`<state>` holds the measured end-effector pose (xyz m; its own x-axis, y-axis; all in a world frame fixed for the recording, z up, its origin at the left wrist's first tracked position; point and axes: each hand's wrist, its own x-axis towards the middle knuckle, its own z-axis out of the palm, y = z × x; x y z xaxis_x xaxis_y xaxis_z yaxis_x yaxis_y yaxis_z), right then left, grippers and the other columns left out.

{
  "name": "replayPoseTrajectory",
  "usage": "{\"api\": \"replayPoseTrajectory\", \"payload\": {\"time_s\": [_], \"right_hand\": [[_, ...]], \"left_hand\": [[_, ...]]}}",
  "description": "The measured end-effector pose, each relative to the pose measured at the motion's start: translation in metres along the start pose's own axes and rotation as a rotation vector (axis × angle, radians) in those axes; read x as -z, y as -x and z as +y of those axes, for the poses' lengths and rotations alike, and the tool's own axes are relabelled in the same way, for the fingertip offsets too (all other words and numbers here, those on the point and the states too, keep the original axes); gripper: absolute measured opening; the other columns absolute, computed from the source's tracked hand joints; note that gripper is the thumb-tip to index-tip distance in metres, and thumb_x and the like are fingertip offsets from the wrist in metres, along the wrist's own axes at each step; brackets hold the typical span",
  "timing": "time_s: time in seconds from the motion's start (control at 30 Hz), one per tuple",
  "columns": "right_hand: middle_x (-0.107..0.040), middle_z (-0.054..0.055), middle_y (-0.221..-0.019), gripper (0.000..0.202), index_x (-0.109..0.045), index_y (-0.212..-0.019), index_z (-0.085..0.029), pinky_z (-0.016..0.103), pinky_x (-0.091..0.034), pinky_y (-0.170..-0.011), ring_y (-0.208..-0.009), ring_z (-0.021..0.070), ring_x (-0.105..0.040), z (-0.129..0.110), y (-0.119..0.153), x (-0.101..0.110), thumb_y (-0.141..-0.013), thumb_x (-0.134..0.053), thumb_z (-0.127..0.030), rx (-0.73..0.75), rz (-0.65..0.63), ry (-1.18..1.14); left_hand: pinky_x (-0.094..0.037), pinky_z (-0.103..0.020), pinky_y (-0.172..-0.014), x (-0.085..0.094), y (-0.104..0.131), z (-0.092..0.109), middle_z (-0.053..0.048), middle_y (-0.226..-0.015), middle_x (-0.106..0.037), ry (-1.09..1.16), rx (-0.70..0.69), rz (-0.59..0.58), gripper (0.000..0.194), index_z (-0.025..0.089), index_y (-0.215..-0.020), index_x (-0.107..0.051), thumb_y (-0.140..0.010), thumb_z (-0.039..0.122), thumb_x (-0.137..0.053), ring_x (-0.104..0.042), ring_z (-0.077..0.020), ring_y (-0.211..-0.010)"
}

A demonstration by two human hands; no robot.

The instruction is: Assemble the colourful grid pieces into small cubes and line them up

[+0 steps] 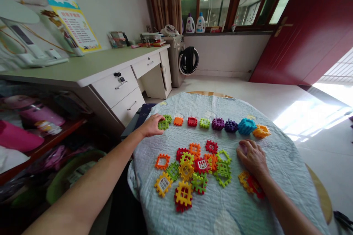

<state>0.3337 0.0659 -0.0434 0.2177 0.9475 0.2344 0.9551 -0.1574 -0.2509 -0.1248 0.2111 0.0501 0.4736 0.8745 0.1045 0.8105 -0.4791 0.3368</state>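
At the left end of a row of plastic interlocking blocks, my left hand [153, 125] has its thumb and fingers closed on a green block [163, 125]. Further along the row lie an orange block [178, 121], a red block [192, 121], a light green block [204, 123], then stacks in purple [217, 124], dark violet [231, 126], blue [246, 126] and yellow-orange [261, 131]. My right hand [252, 156] rests on the cloth, fingers loosely apart, holding nothing visible. Red and orange blocks [249, 183] lie partly under its wrist. Between my hands is a loose pile of mixed blocks [193, 167].
A pale blue cloth [220, 209] covers the round table. Left of it stands a desk [116, 62] with drawers, and shelves with pink items below. Beyond are a washing machine [176, 58] with its door ajar, detergent bottles [200, 24] and a red door [300, 33].
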Motion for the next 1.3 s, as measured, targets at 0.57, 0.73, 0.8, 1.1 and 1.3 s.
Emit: {"api": "replayPoseTrajectory", "payload": {"time_s": [0.57, 0.73, 0.8, 1.1, 1.3], "right_hand": [[-0.060, 0.006, -0.119, 0.031, -0.061, -0.107, -0.025, 0.042, -0.038, -0.093, -0.110, 0.0269, -0.054, 0.002, 0.001, -0.002, -0.085, -0.046, -0.040, 0.001, 0.018, -0.026], [-0.059, 0.006, -0.119, 0.030, -0.061, -0.107, -0.025, 0.043, -0.037, -0.093, -0.110, 0.0268, -0.053, 0.002, 0.000, -0.002, -0.086, -0.046, -0.041, -0.002, 0.021, -0.035], [-0.060, 0.006, -0.118, 0.030, -0.062, -0.106, -0.024, 0.043, -0.037, -0.093, -0.109, 0.0266, -0.053, 0.002, 0.000, -0.002, -0.085, -0.047, -0.040, 0.004, 0.029, -0.036], [-0.060, 0.006, -0.118, 0.030, -0.061, -0.106, -0.024, 0.042, -0.038, -0.093, -0.108, 0.0266, -0.054, -0.001, 0.001, 0.000, -0.086, -0.046, -0.040, 0.008, 0.036, -0.022], [-0.060, 0.006, -0.118, 0.030, -0.062, -0.107, -0.024, 0.042, -0.039, -0.092, -0.107, 0.0262, -0.055, 0.000, 0.001, 0.000, -0.085, -0.047, -0.039, 0.011, 0.042, -0.019]], "left_hand": [[-0.044, -0.032, -0.100, -0.007, -0.065, -0.036, -0.006, -0.112, -0.055, -0.027, 0.054, -0.116, 0.057, 0.017, -0.109, -0.059, -0.052, 0.018, -0.060, -0.055, -0.0248, -0.108], [-0.043, -0.031, -0.101, -0.014, -0.072, -0.033, -0.007, -0.116, -0.055, -0.096, 0.071, -0.178, 0.063, 0.018, -0.115, -0.058, -0.052, 0.013, -0.060, -0.055, -0.0243, -0.110], [-0.042, -0.032, -0.102, -0.013, -0.075, -0.032, -0.007, -0.120, -0.054, -0.142, 0.096, -0.216, 0.066, 0.019, -0.117, -0.057, -0.052, 0.012, -0.060, -0.053, -0.0255, -0.115], [-0.041, -0.028, -0.103, -0.015, -0.078, -0.030, -0.007, -0.129, -0.054, -0.127, 0.119, -0.318, 0.075, 0.019, -0.124, -0.052, -0.050, 0.014, -0.062, -0.053, -0.0245, -0.120], [-0.045, -0.031, -0.098, -0.018, -0.078, -0.030, -0.010, -0.122, -0.059, -0.111, 0.153, -0.316, 0.067, 0.016, -0.120, -0.054, -0.053, 0.017, -0.062, -0.057, -0.0261, -0.112]]}}
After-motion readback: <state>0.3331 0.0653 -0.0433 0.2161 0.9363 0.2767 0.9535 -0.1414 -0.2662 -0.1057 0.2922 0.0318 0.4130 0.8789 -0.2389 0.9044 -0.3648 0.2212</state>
